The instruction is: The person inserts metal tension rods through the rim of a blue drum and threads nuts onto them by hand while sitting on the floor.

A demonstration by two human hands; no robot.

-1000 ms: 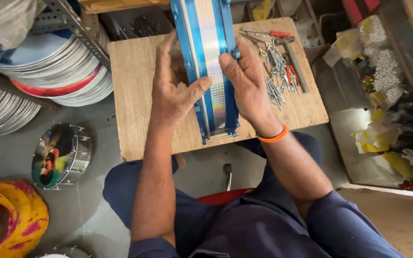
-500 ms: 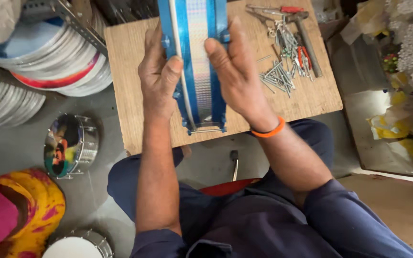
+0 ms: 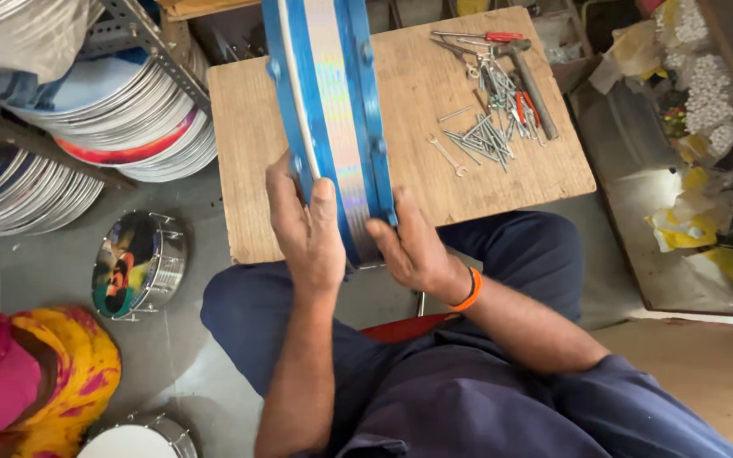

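Blue-rimmed round frame drum [image 3: 332, 119] with a shimmering silver band around its shell stands on edge on the small wooden surface [image 3: 248, 153], its near end overhanging the edge above the person's lap. The left hand [image 3: 307, 229] clasps the near left rim, fingers wrapped around it and thumb lying up along the blue hoop. The right hand [image 3: 413, 246] cups the lower right rim with its fingers curled under, an orange band [image 3: 469, 290] on its wrist. Both hands are closed on the drum.

Balanced on its narrow edge and partly off the surface, the drum looks liable to roll or tip sideways if either grip loosens; a slip to the right would likely send it into the loose metal.

That loose metal is a scatter of steel rods and small spanners [image 3: 477, 136], lying just to the right of the drum with a hammer [image 3: 528, 72] and a red-handled screwdriver [image 3: 477, 37]. To the left, stacked printed drum heads [image 3: 120, 110] crowd a metal rack, and a small finished drum [image 3: 137, 265] sits on the grey floor below.
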